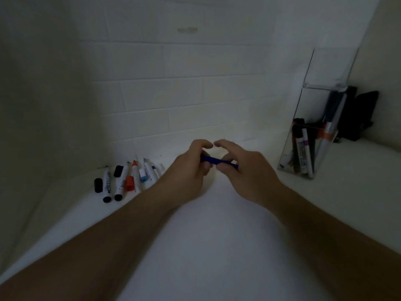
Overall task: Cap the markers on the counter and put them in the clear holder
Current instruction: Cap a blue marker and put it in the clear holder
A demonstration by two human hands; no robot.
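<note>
I am holding a blue marker (213,160) crosswise between my left hand (191,165) and right hand (243,168), fingers of both curling round it. The clear holder (312,127) is standing off to my right, nearer the right hand.

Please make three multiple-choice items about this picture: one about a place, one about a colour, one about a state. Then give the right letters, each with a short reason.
1. Where does the tall clear plastic holder stand on the white counter?
A. far right
B. far left
C. between the forearms

2. What colour is the slim marker held in both hands?
A. red
B. dark blue
C. green

3. In what state are the markers lying at the left?
A. all capped
B. inside the holder
C. uncapped, loose caps beside them

Answers:
1 A: it stands by the right wall.
2 B: a dark blue barrel shows between the left hand and right hand.
3 C: bare tips and separate caps show.
</note>
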